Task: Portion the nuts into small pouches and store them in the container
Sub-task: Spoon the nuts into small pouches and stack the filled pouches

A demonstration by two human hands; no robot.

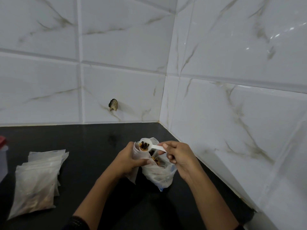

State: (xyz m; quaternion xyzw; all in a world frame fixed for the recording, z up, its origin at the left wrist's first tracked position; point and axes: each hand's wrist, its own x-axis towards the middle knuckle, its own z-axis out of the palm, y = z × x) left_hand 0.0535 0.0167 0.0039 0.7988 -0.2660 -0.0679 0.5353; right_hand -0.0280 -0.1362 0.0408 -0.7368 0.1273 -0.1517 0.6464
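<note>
My left hand (128, 159) grips a small clear pouch (139, 154) with its mouth held open and facing up. My right hand (177, 155) pinches the handle of a white plastic spoon (154, 147). The spoon's bowl, heaped with dark and yellowish nuts (144, 146), sits right over the pouch's mouth. Just below and to the right stands a larger open plastic bag of nuts (159, 175) on the black counter (93, 146). A stack of small clear pouches (38, 178) lies at the left, the nearest one with brown contents. A container (3, 156) with a red lid shows at the left edge.
White marble-pattern tiled walls meet in a corner right behind the big bag; the right wall runs close beside my right forearm. A chipped hole (113, 104) marks the back wall. Bare black counter lies between the pouch stack and my hands.
</note>
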